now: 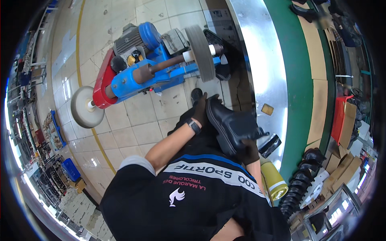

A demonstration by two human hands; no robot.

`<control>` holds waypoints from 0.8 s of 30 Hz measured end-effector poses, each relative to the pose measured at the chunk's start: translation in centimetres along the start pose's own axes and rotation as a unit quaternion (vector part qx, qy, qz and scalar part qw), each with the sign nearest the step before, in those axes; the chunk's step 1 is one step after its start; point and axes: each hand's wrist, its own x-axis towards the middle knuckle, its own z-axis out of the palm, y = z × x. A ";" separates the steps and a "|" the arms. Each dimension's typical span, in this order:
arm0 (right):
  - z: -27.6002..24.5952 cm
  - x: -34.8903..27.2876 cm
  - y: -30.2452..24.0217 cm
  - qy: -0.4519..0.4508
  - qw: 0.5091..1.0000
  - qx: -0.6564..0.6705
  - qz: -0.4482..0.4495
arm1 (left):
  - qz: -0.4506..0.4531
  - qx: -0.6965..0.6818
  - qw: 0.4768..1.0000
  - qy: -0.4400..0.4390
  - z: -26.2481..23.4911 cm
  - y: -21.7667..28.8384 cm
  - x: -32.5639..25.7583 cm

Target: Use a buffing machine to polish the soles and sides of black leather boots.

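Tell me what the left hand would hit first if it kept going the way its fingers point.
The left hand grips the toe of the black boot and points up-picture; the grey wheel of the blue machine probably comes first, though depth is unclear.

A blue and red polishing machine point(138, 70) stood far left on the tiled floor point(132, 124). Black boots point(299, 182) lined the green conveyor belt point(297, 92) at right, beside cardboard boxes point(345, 120).

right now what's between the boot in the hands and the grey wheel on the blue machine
In the head view, only bare tiled floor lies between the black boot, held by both gloved hands, and the grey wheel of the blue machine.
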 end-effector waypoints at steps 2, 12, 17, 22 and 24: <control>-2.9 1.0 1.7 0.050 0.968 -0.220 -0.109 | -0.033 -0.026 0.999 -0.006 1.0 0.5 0.8; 6.8 9.4 0.0 0.058 0.995 0.079 -0.002 | 0.074 -0.048 0.996 -0.018 0.5 5.9 7.9; -1.8 18.0 2.7 -0.016 0.902 -0.349 -0.255 | 0.145 0.144 0.979 -0.006 -1.3 7.5 11.2; 2.5 9.4 0.5 0.058 0.894 -0.432 -0.103 | 0.027 0.027 0.996 -0.078 -2.7 6.4 9.2; 6.5 6.2 0.6 0.036 0.807 -0.519 -0.277 | -0.013 0.009 0.997 -0.080 -1.1 6.6 5.6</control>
